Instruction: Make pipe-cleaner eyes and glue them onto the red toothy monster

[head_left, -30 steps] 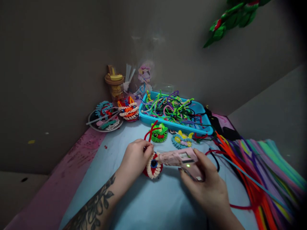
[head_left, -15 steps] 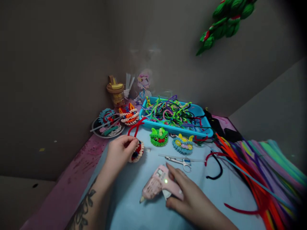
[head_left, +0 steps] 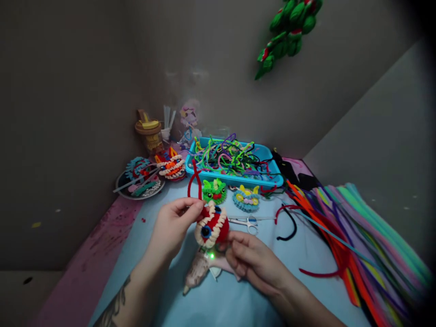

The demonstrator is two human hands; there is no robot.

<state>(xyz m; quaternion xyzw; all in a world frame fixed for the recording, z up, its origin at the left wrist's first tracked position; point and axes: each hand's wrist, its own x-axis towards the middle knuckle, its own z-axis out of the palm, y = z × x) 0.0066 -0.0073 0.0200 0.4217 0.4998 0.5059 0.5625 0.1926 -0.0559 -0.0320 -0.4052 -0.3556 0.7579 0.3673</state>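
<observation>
A red pipe-cleaner animal head (head_left: 220,230) with cream ruffled trim and blue-and-black eyes is held up over the table. My left hand (head_left: 175,220) pinches it at its upper left, where a bent red pipe cleaner (head_left: 195,181) rises from behind the fingers. At its lower right edge, my right hand (head_left: 248,254) grips the head with thumb and fingers closed. Under the head, a pink hot glue gun (head_left: 197,269) lies on the blue cloth (head_left: 177,304), nozzle toward the lower left and green light lit. The head covers part of the gun.
Behind stand a green animal head (head_left: 214,191) and a blue one (head_left: 245,200), with scissors (head_left: 250,223) nearby. A blue tray (head_left: 235,178) holds pipe-cleaner scraps. A plate (head_left: 139,196) and an orange head (head_left: 172,167) sit left; pipe cleaners (head_left: 368,231) spread right.
My right hand has let go of the glue gun, which now lies on the cloth, and grips the red head. The head has been lifted and turned, showing its eyes. The camera view has shifted right.
</observation>
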